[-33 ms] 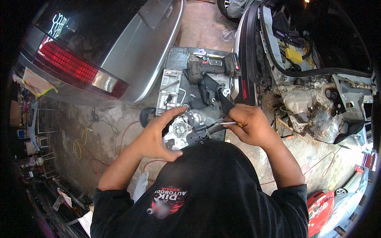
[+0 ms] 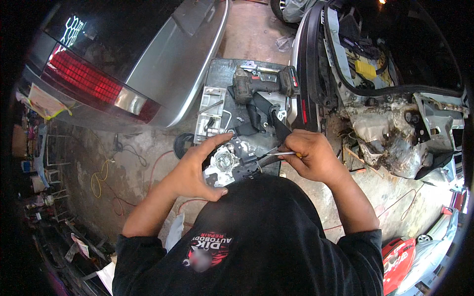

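Observation:
My left hand is wrapped round a seat belt retractor, thumb on the near side and fingers on the far side. The retractor has a round, shiny centre in a pale housing, with black parts along its right side. In my closed right hand is a screwdriver with a thin metal shaft and a bit of yellow handle showing. Its shaft points left at the retractor's right side; whether the tip touches is hard to see. Black belt webbing lies folded just beyond, on the dark work surface.
A cordless impact driver lies at the far end of the work surface, beside a white tray of small parts. A silver car stands at left, a partly stripped car body at right. A red hose crosses the floor.

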{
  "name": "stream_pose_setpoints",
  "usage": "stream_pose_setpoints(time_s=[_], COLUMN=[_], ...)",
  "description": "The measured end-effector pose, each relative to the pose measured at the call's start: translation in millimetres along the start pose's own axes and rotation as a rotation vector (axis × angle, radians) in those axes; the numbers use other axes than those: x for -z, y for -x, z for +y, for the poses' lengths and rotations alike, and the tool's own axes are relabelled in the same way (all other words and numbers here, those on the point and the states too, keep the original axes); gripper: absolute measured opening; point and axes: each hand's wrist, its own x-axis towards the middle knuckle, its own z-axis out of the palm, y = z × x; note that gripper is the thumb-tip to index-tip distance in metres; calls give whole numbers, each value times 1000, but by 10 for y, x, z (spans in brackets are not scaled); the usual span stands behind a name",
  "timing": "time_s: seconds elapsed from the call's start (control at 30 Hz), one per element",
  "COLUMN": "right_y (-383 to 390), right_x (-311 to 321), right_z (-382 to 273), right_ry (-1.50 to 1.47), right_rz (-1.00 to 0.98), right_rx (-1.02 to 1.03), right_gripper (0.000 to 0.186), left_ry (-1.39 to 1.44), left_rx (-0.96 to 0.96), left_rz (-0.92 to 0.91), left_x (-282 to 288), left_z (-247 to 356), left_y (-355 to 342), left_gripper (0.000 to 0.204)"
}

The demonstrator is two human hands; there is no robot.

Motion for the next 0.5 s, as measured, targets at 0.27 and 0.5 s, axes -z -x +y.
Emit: stream_pose_setpoints(time_s=[0.27, 0.5], right_y=[96, 187], right_x=[6, -110], right_z=[145, 32], right_ry=[26, -49], right_rz=[-7, 10], right_rx=[-34, -49], right_gripper=[27, 28], left_ry=[26, 118], left_rx=[19, -54], left_rz=[0, 0], left_x=[-36, -153], left_z=[10, -110], left_y=[79, 157], left_gripper=[122, 124])
